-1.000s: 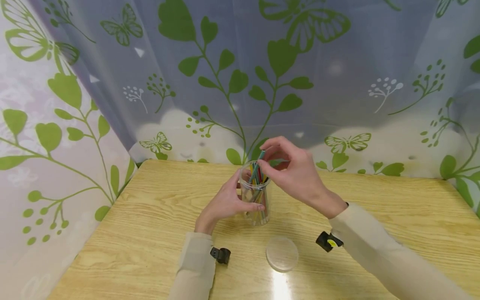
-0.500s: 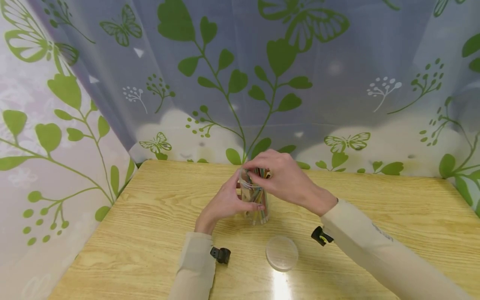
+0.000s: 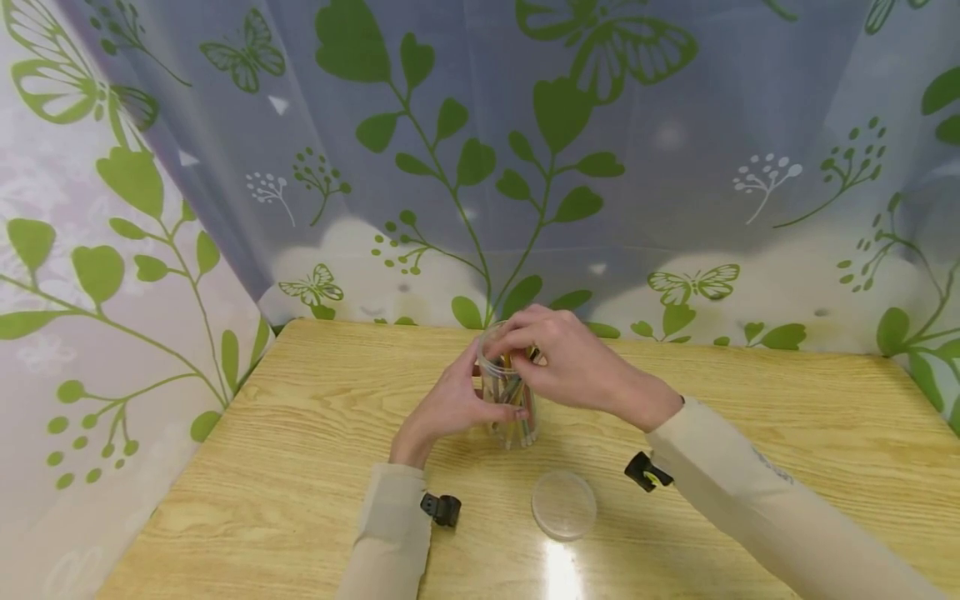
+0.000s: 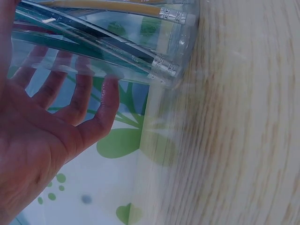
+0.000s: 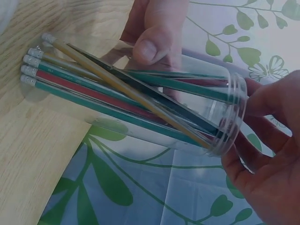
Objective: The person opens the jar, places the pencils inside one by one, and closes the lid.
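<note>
Lying near the jar (image 3: 510,400) gripped by the left hand (image 3: 450,404): a lid (image 3: 564,506); right hand's (image 3: 577,367) grip unclear.

Clear plastic jar (image 3: 510,404) stands upright on the table, holding eraser-tipped pencils (image 5: 117,91).

Light wooden table (image 3: 300,467) with visible grain, glare near the front edge. Stood on it near the middle: a clear plastic jar (image 3: 512,408) holding pencils (image 5: 117,89). Lay just in front, apart from it: a round clear lid (image 3: 564,506).
</note>
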